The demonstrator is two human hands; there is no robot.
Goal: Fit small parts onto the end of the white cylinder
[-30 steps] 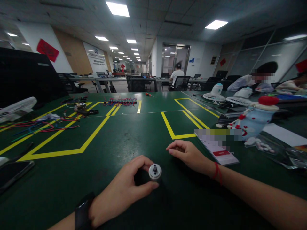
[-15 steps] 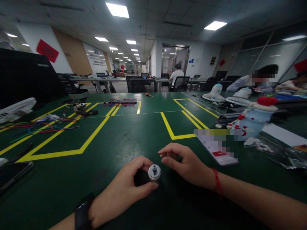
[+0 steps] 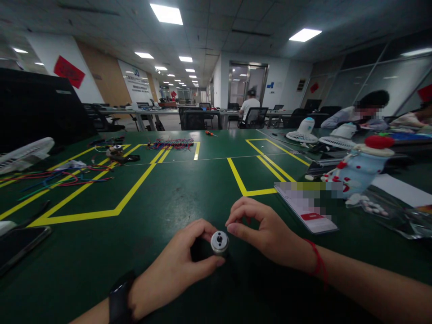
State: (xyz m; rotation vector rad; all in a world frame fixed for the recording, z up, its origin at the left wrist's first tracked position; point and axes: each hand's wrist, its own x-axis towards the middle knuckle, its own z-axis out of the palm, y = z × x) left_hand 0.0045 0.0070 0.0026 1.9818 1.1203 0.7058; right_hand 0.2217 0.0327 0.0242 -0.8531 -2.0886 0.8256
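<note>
Just left of my right hand (image 3: 261, 224), a cylinder (image 3: 220, 245) stands upright, gripped by my left hand (image 3: 175, 257). The right is curled nearly closed; whether around anything, I cannot tell. A slackened left grip could let the cylinder tip.

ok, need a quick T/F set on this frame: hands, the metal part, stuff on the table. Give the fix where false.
1. The left hand grips the small metal cylinder. True.
2. The black watch is on the right wrist. False: the black watch is on the left wrist; the right wrist has a red cord.
3. The metal cylinder's round end with the holes faces up. True.
4. The loose colored wires lie to the right of both hands. False: the loose colored wires are on the left side of the table.
5. The orange-handled screwdriver lies near the table's far edge. True.
</note>
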